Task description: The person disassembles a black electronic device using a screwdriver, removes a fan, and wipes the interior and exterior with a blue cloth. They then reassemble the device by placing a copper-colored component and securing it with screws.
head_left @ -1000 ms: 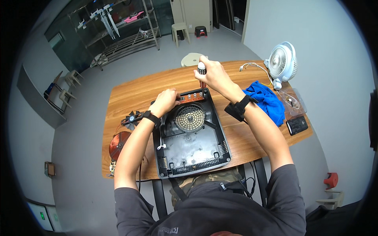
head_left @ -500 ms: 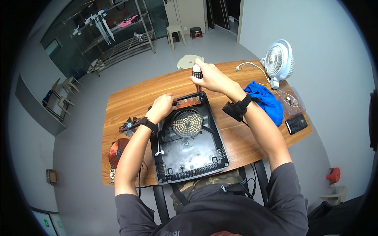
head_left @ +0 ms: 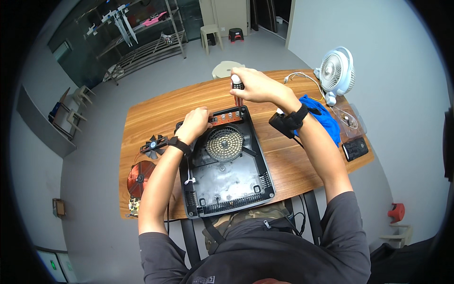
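Observation:
An open black induction cooker housing lies in front of me on the table, with a round vent grille near its far end. Along its far edge sits a narrow orange-brown circuit board with several small round parts. My left hand is closed over the left end of this board, its fingertips partly hidden. A screwdriver with a white-and-black grip stands nearly upright in my closed right hand. Its lower end points down at the housing's far right corner, by the board's right end; the tip is too small to make out.
Left of the housing lie a black cooling fan, a copper coil and a small circuit board. On the right are a blue cloth, a white desk fan, a cable and a black phone-like device.
The view has shifted slightly, so more of the cooling fan and coil shows beside my left forearm. Both hands keep their places, the screwdriver still upright at the same corner.

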A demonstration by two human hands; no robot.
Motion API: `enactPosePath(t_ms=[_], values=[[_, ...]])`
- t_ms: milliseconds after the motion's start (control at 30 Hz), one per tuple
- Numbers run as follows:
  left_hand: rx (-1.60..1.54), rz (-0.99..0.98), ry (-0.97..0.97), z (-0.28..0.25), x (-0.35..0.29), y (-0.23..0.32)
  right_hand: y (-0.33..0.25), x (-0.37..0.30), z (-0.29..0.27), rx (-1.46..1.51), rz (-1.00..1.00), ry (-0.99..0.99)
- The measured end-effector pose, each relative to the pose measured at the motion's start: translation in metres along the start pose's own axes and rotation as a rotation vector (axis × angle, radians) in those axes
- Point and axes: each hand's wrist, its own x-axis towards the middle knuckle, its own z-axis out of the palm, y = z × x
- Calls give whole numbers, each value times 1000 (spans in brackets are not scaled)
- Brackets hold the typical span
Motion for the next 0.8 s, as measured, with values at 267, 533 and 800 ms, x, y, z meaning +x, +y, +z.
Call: enactPosePath(t_ms=[267,533,800], values=[[-5,-13,-33,-2,2,-2,-2,0,-13,14,54,-96],[0,5,11,-2,0,-3,-21,5,-10,-248,105,16],[-4,6,7,0,0,-3,-20,3,-13,-247,53,0]])
